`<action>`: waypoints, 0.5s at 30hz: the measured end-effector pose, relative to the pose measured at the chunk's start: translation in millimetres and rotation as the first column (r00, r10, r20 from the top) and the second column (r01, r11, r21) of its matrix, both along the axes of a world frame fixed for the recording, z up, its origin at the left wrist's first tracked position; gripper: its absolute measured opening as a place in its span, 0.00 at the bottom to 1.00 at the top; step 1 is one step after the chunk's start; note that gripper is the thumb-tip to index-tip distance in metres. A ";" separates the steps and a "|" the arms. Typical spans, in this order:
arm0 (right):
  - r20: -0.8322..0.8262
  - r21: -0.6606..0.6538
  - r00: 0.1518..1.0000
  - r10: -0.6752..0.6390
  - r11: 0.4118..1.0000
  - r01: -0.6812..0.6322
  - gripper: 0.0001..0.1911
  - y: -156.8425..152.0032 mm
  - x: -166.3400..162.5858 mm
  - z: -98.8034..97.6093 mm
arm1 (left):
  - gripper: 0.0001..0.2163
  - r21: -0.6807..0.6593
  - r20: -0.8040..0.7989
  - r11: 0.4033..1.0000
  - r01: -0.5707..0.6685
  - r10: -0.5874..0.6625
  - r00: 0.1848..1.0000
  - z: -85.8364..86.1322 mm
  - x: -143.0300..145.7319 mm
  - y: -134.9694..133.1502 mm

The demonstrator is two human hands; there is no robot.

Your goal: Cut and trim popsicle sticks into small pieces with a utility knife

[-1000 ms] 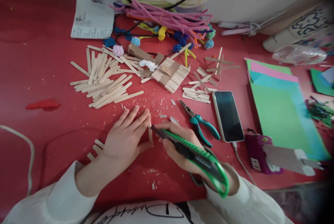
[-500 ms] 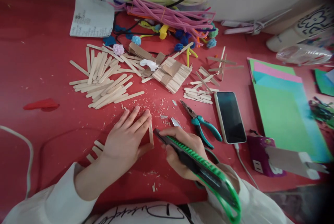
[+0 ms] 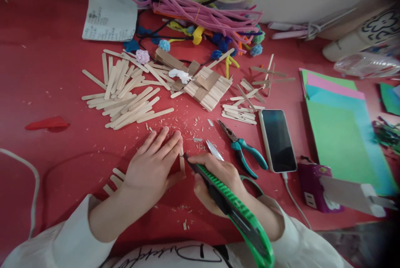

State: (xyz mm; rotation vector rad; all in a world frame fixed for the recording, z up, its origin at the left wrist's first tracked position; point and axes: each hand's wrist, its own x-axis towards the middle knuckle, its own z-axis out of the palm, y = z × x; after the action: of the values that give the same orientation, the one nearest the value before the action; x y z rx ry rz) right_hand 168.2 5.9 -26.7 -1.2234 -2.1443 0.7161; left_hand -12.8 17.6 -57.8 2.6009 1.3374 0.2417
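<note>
My left hand (image 3: 152,168) lies with its fingers stretched over the red table. Its index finger and thumb hold a craft stick (image 3: 182,160) down against the tabletop; part of the stick is hidden. My right hand (image 3: 215,180) is closed round a green and black utility knife (image 3: 239,214), its front end close beside the stick. The blade tip cannot be made out. Several more craft sticks (image 3: 117,179) show beyond my left wrist. Scissors (image 3: 214,150) lie partly beneath my right hand, and teal-handled pliers (image 3: 240,147) rest to the right of them.
Loose craft sticks (image 3: 125,93) are heaped at the back left, beside a flat stick panel (image 3: 208,88). Pipe cleaners (image 3: 206,13) lie along the wall. A charging phone (image 3: 278,141), a purple box (image 3: 315,186) and coloured paper (image 3: 337,134) are on the right. Wood shavings litter the middle.
The utility knife's rear end has swung slightly left and down, with its front still beside the stick. My left hand stays nearly in place. The whole view has shifted slightly.
</note>
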 end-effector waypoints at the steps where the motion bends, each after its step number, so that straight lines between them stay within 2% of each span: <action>1: 0.005 0.005 1.000 -0.003 1.000 0.003 0.15 -0.4 -1.3 -0.4 | 0.21 0.002 -0.001 1.000 -0.001 0.001 1.000 -0.4 0.2 0.0; 11: -0.040 -0.117 0.998 -0.046 0.992 0.041 0.11 0.9 -7.4 -3.3 | 0.18 0.044 -0.030 0.999 0.029 -0.027 0.999 -2.6 0.1 0.2; 15: -0.063 -0.123 0.997 -0.044 0.992 0.036 0.11 1.4 -5.9 -5.0 | 0.18 0.034 -0.012 0.999 0.033 -0.033 0.999 -1.1 -0.3 0.8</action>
State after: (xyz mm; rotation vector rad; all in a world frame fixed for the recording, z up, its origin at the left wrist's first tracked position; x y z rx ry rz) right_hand 162.3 7.3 -31.6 -1.2838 -2.0433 0.8688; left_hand -13.1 18.4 -58.9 2.6542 1.3039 0.2473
